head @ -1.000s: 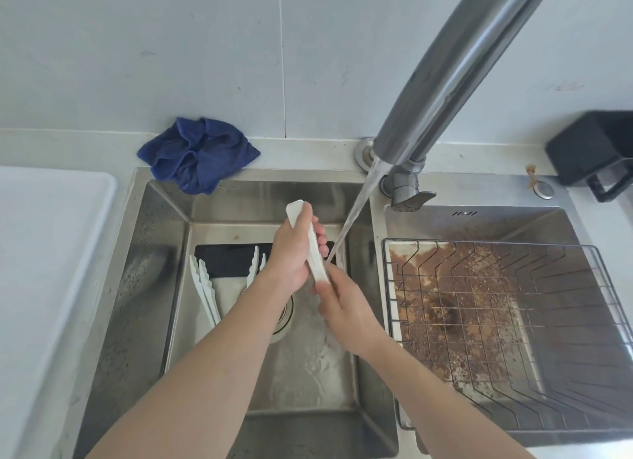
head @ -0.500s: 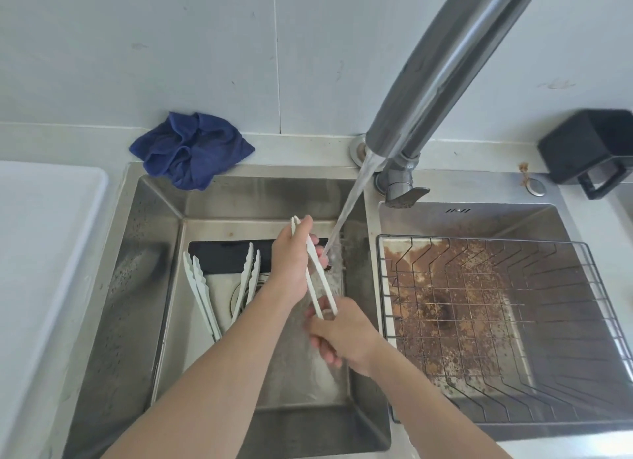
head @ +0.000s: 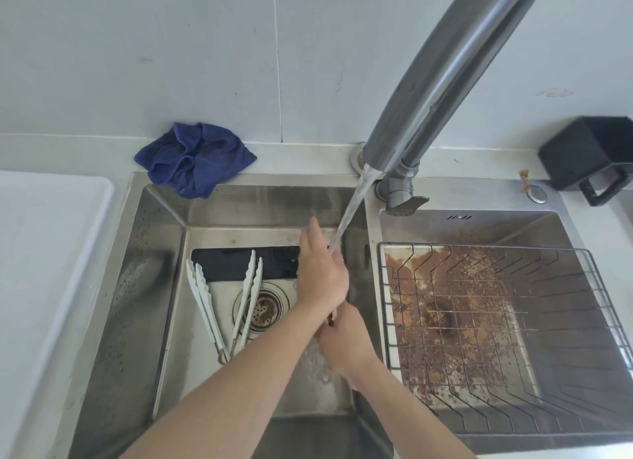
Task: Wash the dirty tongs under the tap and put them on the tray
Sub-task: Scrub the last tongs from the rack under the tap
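Left hand, fingers straight, rubs the tongs under the tap stream while right hand grips them below; next, probably, rinsing before moving to the tray left of the tap.

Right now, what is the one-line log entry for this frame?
phase: rinsing | left hand: over held tongs, under stream | right hand: grips lower end | sink: two more tongs

Two tongs and tap crowd the basin.
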